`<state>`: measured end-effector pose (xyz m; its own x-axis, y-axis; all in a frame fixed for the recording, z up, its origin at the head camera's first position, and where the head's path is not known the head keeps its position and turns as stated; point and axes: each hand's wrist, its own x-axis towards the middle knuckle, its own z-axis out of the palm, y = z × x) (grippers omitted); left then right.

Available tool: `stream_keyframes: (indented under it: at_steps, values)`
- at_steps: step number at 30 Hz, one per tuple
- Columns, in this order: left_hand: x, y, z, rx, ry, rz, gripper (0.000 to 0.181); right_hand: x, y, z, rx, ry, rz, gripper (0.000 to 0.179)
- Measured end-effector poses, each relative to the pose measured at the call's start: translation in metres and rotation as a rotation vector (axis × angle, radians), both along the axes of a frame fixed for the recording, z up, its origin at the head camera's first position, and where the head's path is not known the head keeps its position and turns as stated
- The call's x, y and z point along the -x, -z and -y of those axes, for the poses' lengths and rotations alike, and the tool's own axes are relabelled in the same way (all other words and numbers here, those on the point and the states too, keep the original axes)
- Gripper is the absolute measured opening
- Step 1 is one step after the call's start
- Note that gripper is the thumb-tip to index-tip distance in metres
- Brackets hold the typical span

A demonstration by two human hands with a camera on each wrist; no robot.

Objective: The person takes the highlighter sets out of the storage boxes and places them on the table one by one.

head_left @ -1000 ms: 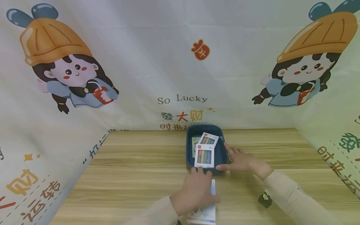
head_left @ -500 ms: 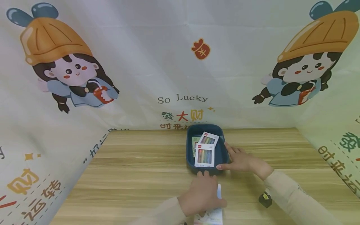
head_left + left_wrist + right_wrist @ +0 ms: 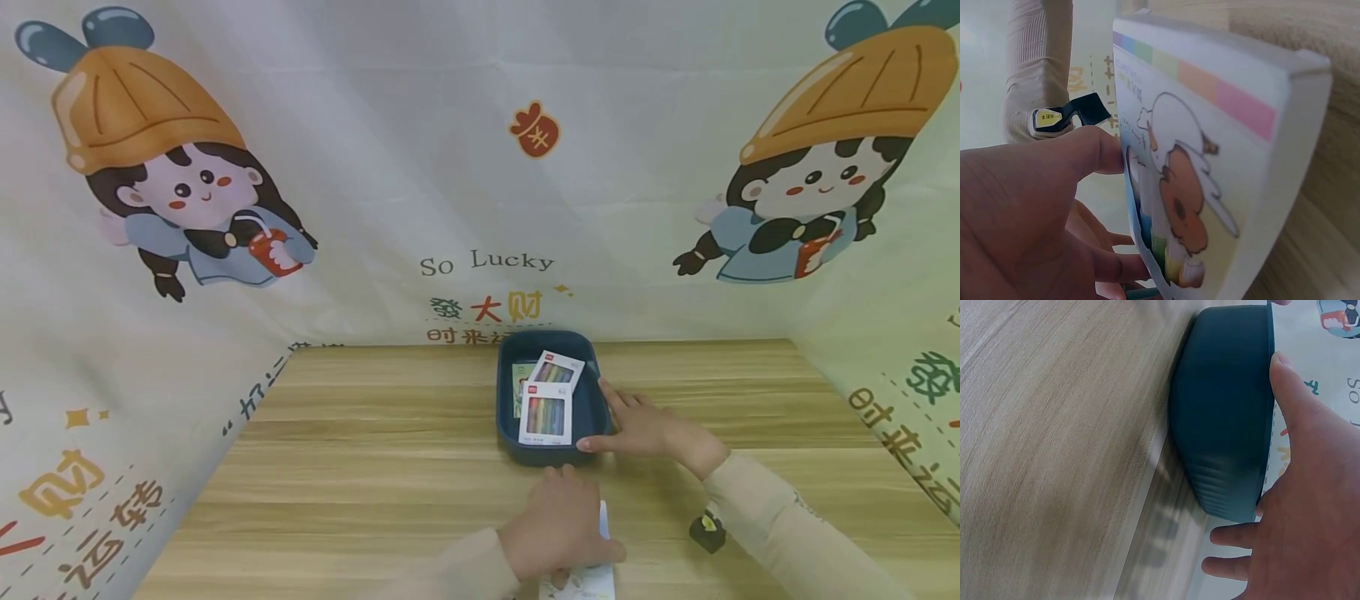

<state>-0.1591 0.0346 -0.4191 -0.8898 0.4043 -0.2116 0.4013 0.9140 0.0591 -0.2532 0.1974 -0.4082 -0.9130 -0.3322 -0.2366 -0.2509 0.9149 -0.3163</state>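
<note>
My left hand (image 3: 558, 529) grips a white box (image 3: 588, 585) in front of the basket. In the left wrist view the box (image 3: 1210, 106) has a rainbow stripe, a cartoon animal and a window showing coloured sticks; my thumb lies against its front and other fingers reach its windowed edge. The dark blue plastic basket (image 3: 504, 417) stands at the back of the table. My right hand (image 3: 637, 429) rests at its near right corner, thumb on the rim and fingers stretched along the side. In the right wrist view the basket's outer wall (image 3: 1222, 394) shows beside the thumb.
Inside the basket lie two white boxes of coloured sticks, the front box (image 3: 546, 417) overlapping the tilted box (image 3: 558, 367) behind. A green card-like item (image 3: 517, 392) lies under them. A printed cloth (image 3: 480, 192) hangs behind and beside the wooden table (image 3: 360, 433).
My left hand has moved to the right and toward me, carrying the white box with it. The right hand stays at the basket's corner, and the basket has not moved.
</note>
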Motion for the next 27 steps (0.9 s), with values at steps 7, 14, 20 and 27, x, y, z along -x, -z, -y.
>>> stream_keyframes:
  at_steps: [7, 14, 20, 27]
  values:
    - [0.0, -0.001, -0.012, 0.039, -0.001, 0.017, 0.085, 0.001, 0.001, 0.0, -0.005, 0.0, 0.003, 0.118]
    - [0.0, 0.001, -0.02, 0.004, -0.033, 0.045, 0.085, 0.001, 0.0, 0.0, 0.003, -0.007, 0.001, 0.118]
    - [-0.001, 0.003, -0.024, 0.001, -0.069, 0.055, 0.087, 0.001, 0.0, 0.0, 0.01, -0.011, -0.003, 0.118]
    - [0.0, 0.006, -0.029, 0.007, -0.057, 0.041, 0.089, 0.001, 0.001, -0.001, 0.008, -0.012, -0.005, 0.118]
